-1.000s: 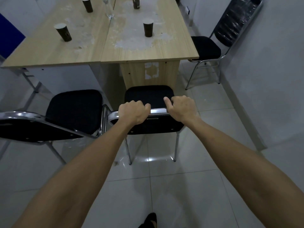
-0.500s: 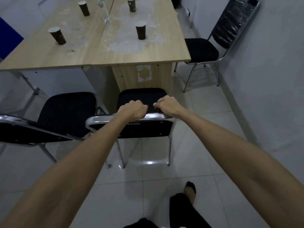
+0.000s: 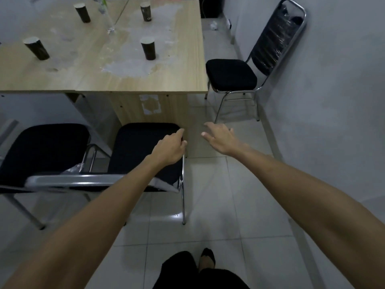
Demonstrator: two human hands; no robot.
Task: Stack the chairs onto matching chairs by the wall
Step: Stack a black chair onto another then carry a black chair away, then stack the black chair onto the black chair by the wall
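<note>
One view is all you have, the head camera looking down over both forearms. Your left hand (image 3: 169, 150) is curled over the right side of the nearer chair (image 3: 143, 155), at the edge of its black seat where the chrome frame runs down to the floor; whether the fingers close fully round the tube you cannot tell, since the back of the hand hides them. Your right hand (image 3: 220, 138) hangs in the air just right of that chair, fingers spread and relaxed, touching nothing. This chair stands on the tiled floor (image 3: 218, 205) against the near end of the desk (image 3: 166, 80), its seat partly tucked toward the desk's end panel and its chrome backrest bar crossing under your left forearm. A second chair (image 3: 43, 149) of the same make sits just beside it on the left. The matching chair by the wall (image 3: 235, 75) stands off the desk's right edge, well apart from the one you hold, its backrest leaning close to the wall and wrapped in clear plastic. Four dark paper cups (image 3: 148, 47) stand on the desktop. By the look of it you are at the grasping step: one hand on, the other not yet placed, and no chair stacked. The next move likely calls for your right hand to take a firm hold on the frame, then a lift that clears the desk end before you turn toward the wall chair and line the legs up over its seat.
</note>
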